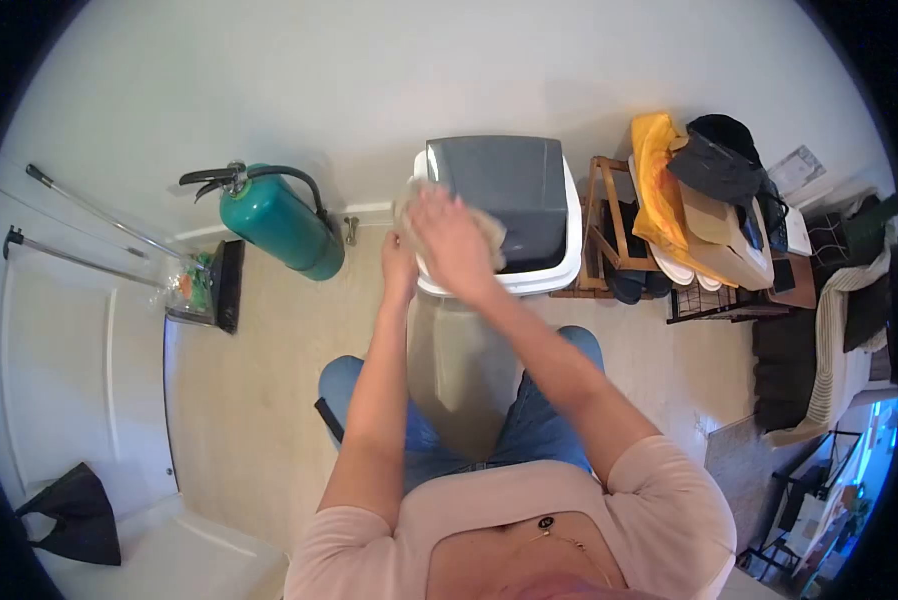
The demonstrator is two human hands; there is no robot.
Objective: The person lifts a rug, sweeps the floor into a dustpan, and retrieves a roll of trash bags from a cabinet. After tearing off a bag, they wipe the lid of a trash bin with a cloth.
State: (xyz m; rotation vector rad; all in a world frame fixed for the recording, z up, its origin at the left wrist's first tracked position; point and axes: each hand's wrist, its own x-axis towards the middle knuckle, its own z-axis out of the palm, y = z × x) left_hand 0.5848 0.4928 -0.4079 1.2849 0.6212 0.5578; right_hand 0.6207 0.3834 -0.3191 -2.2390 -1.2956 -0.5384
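A trash bin with a dark grey lid [499, 175], a white rim [573, 225] and a grey-beige body [459, 370] stands between my knees. My right hand [447, 238] presses a beige cloth [489, 235] onto the front left part of the bin's top, fingers stretched over it. Part of the cloth is hidden beneath that hand. At the left side of the rim, my left hand [400, 268] holds the bin's edge with its fingers bent; some fingertips are hidden.
A green fire extinguisher [284, 222] stands left of the bin by the wall. Farther left are a long-handled dustpan [231, 285] and a white door [69, 350]. To the right, a wooden rack [609, 215] stands beside a yellow bag [659, 190] and a cardboard box [709, 215].
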